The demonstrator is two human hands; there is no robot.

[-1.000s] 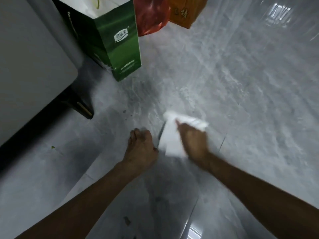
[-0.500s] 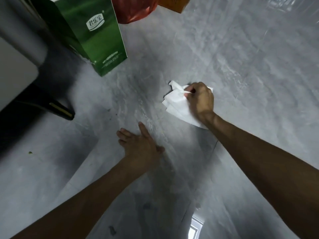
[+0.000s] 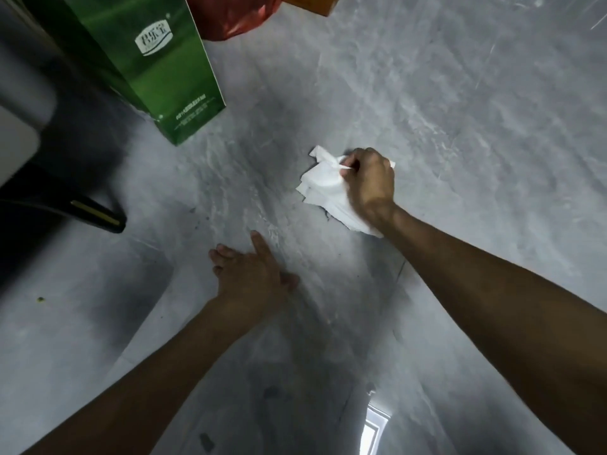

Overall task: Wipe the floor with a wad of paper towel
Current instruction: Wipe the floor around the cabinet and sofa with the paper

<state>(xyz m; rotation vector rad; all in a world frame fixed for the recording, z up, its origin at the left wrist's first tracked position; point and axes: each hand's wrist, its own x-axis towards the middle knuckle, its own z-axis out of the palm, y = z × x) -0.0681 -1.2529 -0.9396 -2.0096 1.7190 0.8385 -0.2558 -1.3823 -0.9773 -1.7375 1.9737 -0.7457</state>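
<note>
Paper towel wad (image 3: 323,188) lies on the floor (image 3: 460,126) under my right hand (image 3: 369,182), which curls over it and pinches a fold between thumb and fingers.

Closest to me, my left hand (image 3: 249,274) lies flat on the floor, fingers straight, holding nothing. It seems to be propping me up. The floor looks glossy, so if that palm slides while I lean on it, I could lose the stroke or pitch forward.

Just beyond it and to its right, the wad is only loosely bunched. Its long axis runs diagonally, from a flat layered end tucked beneath my right wrist to a crumpled tip that sticks out past my fingers. That tip points away from me and to the left. I grip only the part near that tip, so the flat layers under my wrist may fan out, drag or tear if I press hard, and then I would be wiping with one thin sheet.

Farther on, beyond my right hand and to its left, stands a green paper bag (image 3: 157,60), with a red bag (image 3: 233,14) behind it. The tip aims roughly that way, and a long push along that line could knock the bag over.
</note>
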